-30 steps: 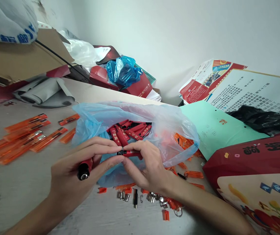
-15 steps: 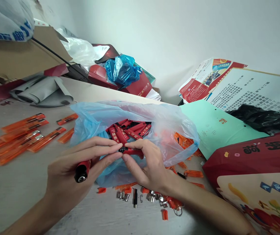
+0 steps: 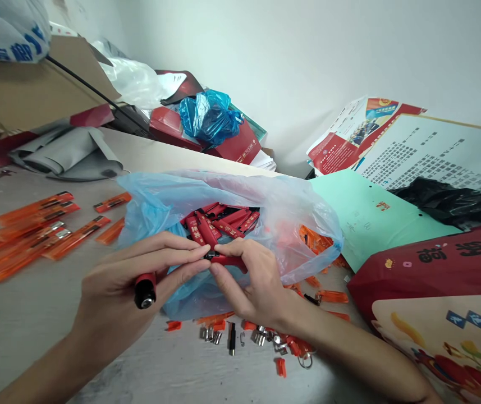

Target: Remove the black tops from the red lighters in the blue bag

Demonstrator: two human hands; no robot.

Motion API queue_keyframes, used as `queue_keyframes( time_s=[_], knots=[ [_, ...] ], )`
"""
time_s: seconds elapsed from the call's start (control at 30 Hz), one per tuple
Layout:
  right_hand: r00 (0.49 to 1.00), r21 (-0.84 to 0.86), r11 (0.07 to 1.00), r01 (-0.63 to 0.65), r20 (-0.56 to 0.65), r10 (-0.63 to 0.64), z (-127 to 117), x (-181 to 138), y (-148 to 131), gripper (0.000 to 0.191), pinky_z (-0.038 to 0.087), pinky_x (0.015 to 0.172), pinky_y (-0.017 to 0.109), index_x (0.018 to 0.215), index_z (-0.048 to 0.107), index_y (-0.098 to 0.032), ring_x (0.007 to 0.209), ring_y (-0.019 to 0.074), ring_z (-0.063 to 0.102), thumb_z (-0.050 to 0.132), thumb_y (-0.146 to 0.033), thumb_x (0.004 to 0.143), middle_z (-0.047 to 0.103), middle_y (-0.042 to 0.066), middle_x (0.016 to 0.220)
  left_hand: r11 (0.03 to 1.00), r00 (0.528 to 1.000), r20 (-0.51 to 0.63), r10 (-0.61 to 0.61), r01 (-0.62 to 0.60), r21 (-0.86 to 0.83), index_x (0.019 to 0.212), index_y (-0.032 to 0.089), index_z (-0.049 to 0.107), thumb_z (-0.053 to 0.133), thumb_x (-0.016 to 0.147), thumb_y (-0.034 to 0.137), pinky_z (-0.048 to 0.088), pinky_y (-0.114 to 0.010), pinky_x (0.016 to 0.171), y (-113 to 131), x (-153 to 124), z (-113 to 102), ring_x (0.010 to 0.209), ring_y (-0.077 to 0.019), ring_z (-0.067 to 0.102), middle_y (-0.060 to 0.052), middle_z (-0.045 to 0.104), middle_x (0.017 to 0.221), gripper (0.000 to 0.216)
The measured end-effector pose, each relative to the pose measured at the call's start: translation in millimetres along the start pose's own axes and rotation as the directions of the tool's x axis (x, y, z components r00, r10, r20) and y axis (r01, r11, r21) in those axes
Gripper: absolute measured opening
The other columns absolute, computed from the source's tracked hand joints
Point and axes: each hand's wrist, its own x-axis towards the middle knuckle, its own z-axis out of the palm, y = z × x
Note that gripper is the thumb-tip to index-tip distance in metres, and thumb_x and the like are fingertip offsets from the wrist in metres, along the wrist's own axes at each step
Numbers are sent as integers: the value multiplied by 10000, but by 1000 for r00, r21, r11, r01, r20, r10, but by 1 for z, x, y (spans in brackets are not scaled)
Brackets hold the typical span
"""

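My left hand [image 3: 139, 280] is closed round a red tool with a black end [image 3: 145, 290] that sticks out below the palm; its thumb and forefinger pinch the black tip of a small red lighter-like piece [image 3: 227, 260]. My right hand [image 3: 248, 283] grips that same red piece from the right. Both hands hover at the near edge of an open blue plastic bag [image 3: 160, 207] that holds several more red pieces [image 3: 219, 221].
Orange strips [image 3: 30, 235] lie in a pile on the grey table at the left. Small metal and orange bits [image 3: 261, 339] are scattered below the bag. A green folder [image 3: 370, 224], printed boards, a black bag and a red bag [image 3: 434, 269] crowd the right.
The hands have stayed together on the red piece, shifting slightly upward. The view has tilted a little; the red tool in my left hand has turned slightly.
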Motion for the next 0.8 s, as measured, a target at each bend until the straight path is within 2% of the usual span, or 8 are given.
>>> queue_keyframes(
  time_s=[0.2, 0.4, 0.57, 0.8],
  knots=[
    [999, 25, 1000, 5, 45, -6, 0, -1, 1, 171, 598, 729, 306, 1204, 606, -184, 808, 170, 750, 603, -267, 1055, 781, 65, 972, 995, 997, 71, -36, 42, -86, 959, 355, 859, 804, 856, 128, 625, -259, 663, -7, 7, -7, 778, -167, 762, 49, 811, 895, 255],
    [997, 35, 998, 48, 64, -50, 2, -4, 5, 187, 608, 750, 315, 1241, 588, -196, 855, 174, 765, 603, -257, 1065, 802, 76, 1041, 990, 986, 163, 17, 6, -140, 938, 306, 863, 793, 843, 64, 592, -233, 550, -10, 16, -13, 704, -157, 750, 21, 815, 857, 269],
    [994, -18, 996, 88, 67, -86, 0, 0, 5, 131, 584, 729, 330, 1204, 591, -201, 851, 182, 769, 588, -246, 1080, 813, 74, 1016, 988, 984, 171, 48, -22, -152, 957, 314, 848, 777, 857, 67, 618, -237, 605, -10, 16, -14, 741, -152, 761, 37, 813, 874, 276],
    [991, -28, 992, 122, 52, -120, -8, 11, 3, 82, 470, 675, 350, 1152, 608, -189, 848, 173, 763, 599, -233, 1084, 820, 67, 992, 999, 995, 89, 54, -54, -11, 937, 330, 841, 802, 862, 116, 625, -215, 648, -2, 8, -12, 761, -133, 766, 63, 822, 913, 230]
  ],
)
